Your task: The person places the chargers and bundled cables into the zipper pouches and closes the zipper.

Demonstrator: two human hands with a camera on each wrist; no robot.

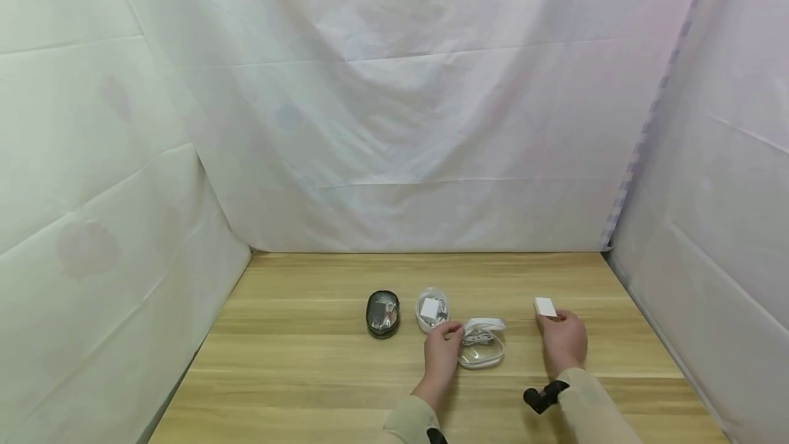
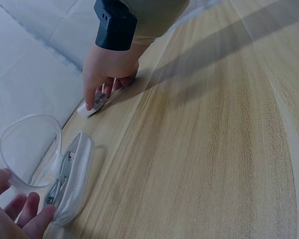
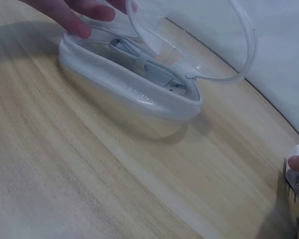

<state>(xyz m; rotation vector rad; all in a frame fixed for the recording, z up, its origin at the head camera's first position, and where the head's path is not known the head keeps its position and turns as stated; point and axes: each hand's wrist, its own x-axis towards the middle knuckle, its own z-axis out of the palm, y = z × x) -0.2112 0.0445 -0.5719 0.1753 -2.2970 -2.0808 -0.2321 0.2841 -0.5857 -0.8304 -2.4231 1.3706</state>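
Note:
My left hand [image 1: 442, 355] holds the near-left edge of an unzipped clear case with white trim [image 3: 134, 94], its thumb by the raised lid [image 2: 57, 129] and its fingers along the side. Inside the case lies a bundled white charging cable [image 3: 149, 64]. To the right, my right hand [image 1: 566, 341] pinches a white charger plug [image 1: 545, 306] low at the table, apart from the case. In the right wrist view, only the fingertips and part of the plug show at the right edge.
Left of the open case stands a second clear white-trimmed case [image 1: 433, 310] with a white plug and cable inside. Farther left sits a black case [image 1: 383, 314] with a clear top and dark contents. White cloth [image 1: 394, 122] hangs around the wooden table [image 1: 296, 362].

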